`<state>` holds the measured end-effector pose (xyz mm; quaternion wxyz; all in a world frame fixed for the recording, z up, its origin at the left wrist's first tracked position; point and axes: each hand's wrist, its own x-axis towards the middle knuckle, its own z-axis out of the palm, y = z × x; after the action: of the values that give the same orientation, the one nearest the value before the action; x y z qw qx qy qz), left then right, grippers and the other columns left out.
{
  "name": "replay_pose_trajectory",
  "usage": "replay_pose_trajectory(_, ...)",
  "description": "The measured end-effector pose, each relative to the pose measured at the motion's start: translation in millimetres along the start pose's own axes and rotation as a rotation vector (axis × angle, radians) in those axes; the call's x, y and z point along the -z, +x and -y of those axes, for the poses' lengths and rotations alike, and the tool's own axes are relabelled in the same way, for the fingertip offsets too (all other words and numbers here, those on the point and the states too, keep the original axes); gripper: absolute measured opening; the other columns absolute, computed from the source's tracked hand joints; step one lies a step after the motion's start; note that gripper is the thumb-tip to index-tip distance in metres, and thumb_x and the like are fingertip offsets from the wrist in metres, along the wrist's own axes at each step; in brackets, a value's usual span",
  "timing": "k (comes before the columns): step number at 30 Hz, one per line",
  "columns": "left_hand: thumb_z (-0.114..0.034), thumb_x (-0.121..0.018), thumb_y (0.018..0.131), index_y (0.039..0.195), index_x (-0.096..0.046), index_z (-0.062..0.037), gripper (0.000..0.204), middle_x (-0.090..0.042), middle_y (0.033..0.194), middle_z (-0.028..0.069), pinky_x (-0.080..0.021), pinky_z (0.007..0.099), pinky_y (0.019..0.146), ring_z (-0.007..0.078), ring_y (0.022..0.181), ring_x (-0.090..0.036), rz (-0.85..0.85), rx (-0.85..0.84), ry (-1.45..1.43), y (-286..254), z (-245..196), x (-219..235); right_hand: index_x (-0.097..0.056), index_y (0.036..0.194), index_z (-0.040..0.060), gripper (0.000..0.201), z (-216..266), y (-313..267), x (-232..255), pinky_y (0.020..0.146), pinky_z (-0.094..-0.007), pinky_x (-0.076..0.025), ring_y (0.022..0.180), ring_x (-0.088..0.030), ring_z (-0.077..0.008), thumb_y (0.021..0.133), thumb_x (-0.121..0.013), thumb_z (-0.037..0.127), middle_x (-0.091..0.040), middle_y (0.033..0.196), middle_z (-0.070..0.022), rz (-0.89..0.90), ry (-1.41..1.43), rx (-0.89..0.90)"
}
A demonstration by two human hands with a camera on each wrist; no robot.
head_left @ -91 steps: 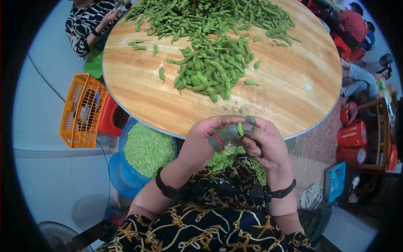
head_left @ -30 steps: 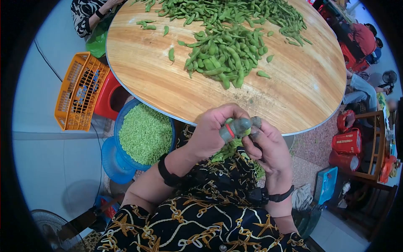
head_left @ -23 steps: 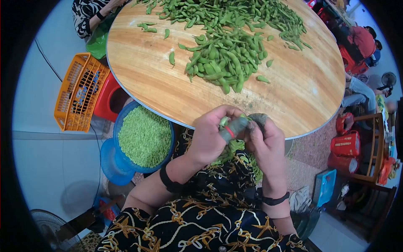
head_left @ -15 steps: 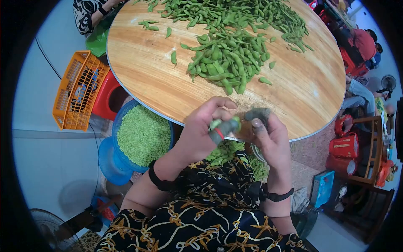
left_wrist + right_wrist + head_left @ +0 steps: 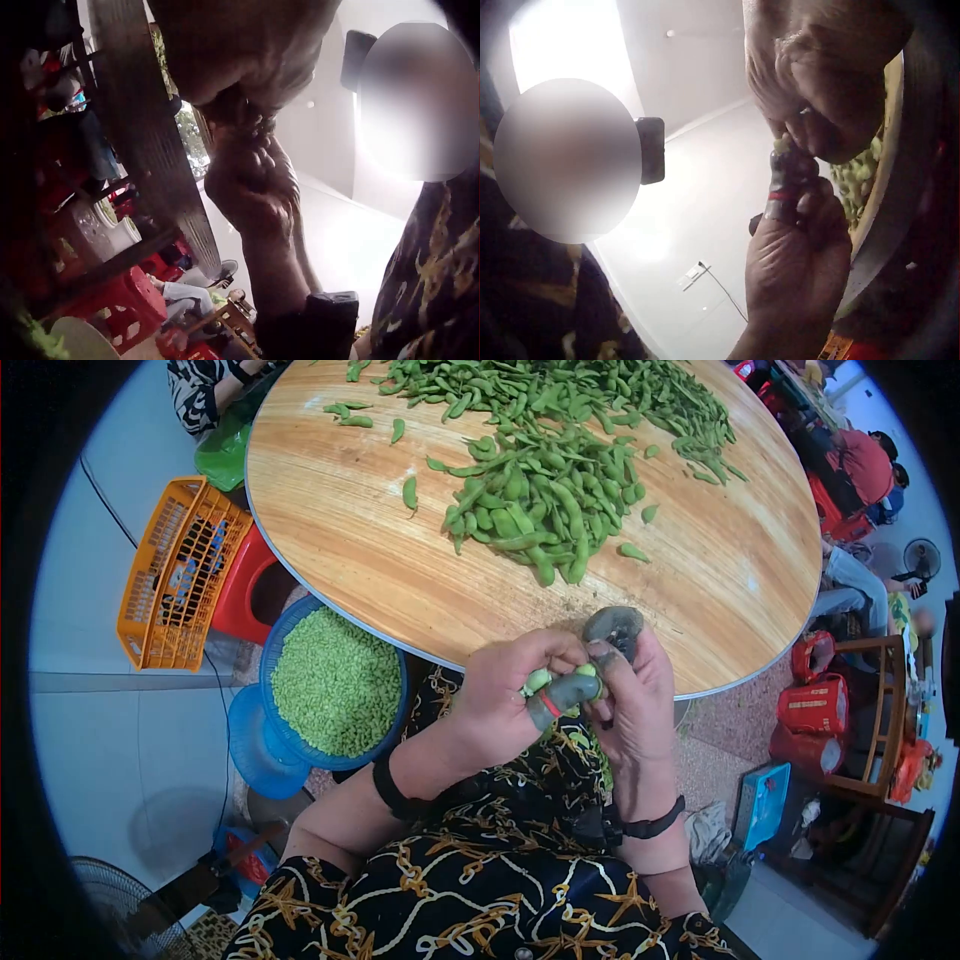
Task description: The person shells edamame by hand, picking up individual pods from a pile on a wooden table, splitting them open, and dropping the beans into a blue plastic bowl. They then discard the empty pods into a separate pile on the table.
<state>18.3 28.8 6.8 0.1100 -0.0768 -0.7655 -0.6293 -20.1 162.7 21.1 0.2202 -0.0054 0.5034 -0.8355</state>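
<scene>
My left hand [image 5: 500,695] and right hand [image 5: 640,695] meet just above the near table edge in the head view. Between their fingertips they pinch a green soybean pod [image 5: 588,674], partly covered by the fingers. Pale shelled beans [image 5: 537,680] show in the curl of my left hand. A grey finger cover [image 5: 572,690] with a red band sits on the left thumb, and another dark grey cover [image 5: 614,628] is on a right finger. In the right wrist view a bit of green pod [image 5: 781,144] shows at the covered thumb's tip.
A heap of soybean pods [image 5: 540,495] lies on the round wooden table [image 5: 350,560]. To the left stand a blue basket of shelled beans [image 5: 335,680], a red stool [image 5: 240,595] and an orange crate [image 5: 180,575]. Red bags [image 5: 812,705] stand at the right.
Half a second ago my hands were apart, with a metal rim visible beside the right one; now they are together again on a pod. The head view has shifted since three seconds ago.
</scene>
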Motion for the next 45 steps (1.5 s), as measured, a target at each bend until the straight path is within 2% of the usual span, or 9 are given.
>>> replay_pose_trajectory(8,0.001,-0.058,0.079,0.094,-0.054,-0.0018,0.016,-0.057,0.079,0.0017,-0.043,0.0194,0.059,0.0088,0.067,-0.053,-0.045,0.200,-0.092,8,13,23,-0.055,0.094,0.0017,0.014,8,2,13,0.044,-0.0205,-0.038,0.050,-0.047,-0.0062,0.082,-0.060,0.004,-0.058,0.075,-0.0026,-0.064,-0.176,0.220)
replay_pose_trajectory(10,0.004,-0.049,0.081,0.095,-0.053,-0.0021,0.016,-0.056,0.079,0.0016,-0.038,0.0167,0.055,0.0066,0.063,-0.048,-0.154,0.220,-0.418,9,23,38,-0.057,0.089,-0.0001,0.015,36,5,24,0.051,-0.0272,-0.044,0.052,-0.055,-0.0145,0.080,-0.064,0.010,-0.060,0.067,-0.0075,0.666,-0.995,0.185)
replay_pose_trajectory(12,0.003,-0.044,0.082,0.099,-0.052,-0.0022,0.019,-0.056,0.079,0.0019,-0.034,0.0149,0.051,0.0050,0.060,-0.045,-0.160,0.236,-0.456,9,20,34,-0.057,0.083,-0.0004,0.019,23,11,11,0.053,-0.0340,-0.047,0.055,-0.060,-0.0235,0.077,-0.066,0.016,-0.059,0.060,-0.0124,0.483,-1.025,0.106)
replay_pose_trajectory(14,0.003,-0.045,0.082,0.103,-0.051,-0.0015,0.022,-0.056,0.080,0.0023,-0.034,0.0143,0.050,0.0040,0.060,-0.045,-0.140,0.285,-0.419,10,14,28,-0.056,0.081,0.0010,0.021,6,32,0,0.051,-0.0368,-0.047,0.055,-0.061,-0.0284,0.078,-0.064,0.020,-0.058,0.058,-0.0143,-0.029,-1.404,0.501)
replay_pose_trajectory(18,0.008,-0.045,0.082,0.102,-0.054,-0.0003,0.024,-0.057,0.084,0.0009,-0.040,0.0170,0.060,0.0039,0.067,-0.048,-0.153,0.398,-0.424,13,8,30,-0.050,0.076,0.0020,0.020,-9,57,-13,0.048,-0.0396,-0.045,0.054,-0.059,-0.0324,0.078,-0.062,0.018,-0.056,0.056,-0.0170,-0.137,-1.697,0.581)
replay_pose_trajectory(23,-0.004,-0.054,0.084,0.110,-0.050,-0.0021,0.026,-0.059,0.090,0.0040,-0.037,0.0140,0.052,0.0024,0.064,-0.048,-0.173,0.397,-0.467,14,8,24,-0.051,0.076,0.0013,0.014,-5,43,3,0.046,-0.0362,-0.045,0.049,-0.058,-0.0256,0.076,-0.062,0.010,-0.056,0.056,-0.0161,-0.135,-1.421,0.632)
replay_pose_trajectory(32,-0.009,-0.060,0.085,0.095,-0.059,-0.0025,0.012,-0.058,0.080,-0.0023,-0.045,0.0183,0.057,0.0050,0.067,-0.054,-0.144,0.444,-0.871,17,0,4,-0.053,0.086,0.0019,0.016,22,-2,12,0.050,-0.0181,-0.033,0.055,-0.041,-0.0033,0.093,-0.046,0.014,-0.051,0.069,0.0017,0.294,-0.273,-0.165)
replay_pose_trajectory(39,-0.008,-0.058,0.085,0.088,-0.057,-0.0019,0.007,-0.057,0.079,-0.0024,-0.045,0.0184,0.060,0.0047,0.068,-0.053,-0.193,0.358,-0.452,8,6,-7,-0.051,0.087,0.0042,0.018,9,-3,19,0.045,-0.0183,-0.029,0.050,-0.036,-0.0023,0.096,-0.040,0.016,-0.045,0.061,0.0043,0.286,-0.327,-0.076)
replay_pose_trajectory(45,-0.006,-0.066,0.074,0.091,-0.057,-0.0011,0.020,-0.058,0.084,0.0032,-0.043,0.0206,0.062,0.0096,0.073,-0.055,0.146,0.388,-1.057,7,15,4,-0.051,0.085,0.0034,0.018,12,-7,23,0.043,-0.0184,-0.028,0.047,-0.034,-0.0024,0.095,-0.041,0.014,-0.044,0.057,0.0045,0.291,-0.040,-0.291)
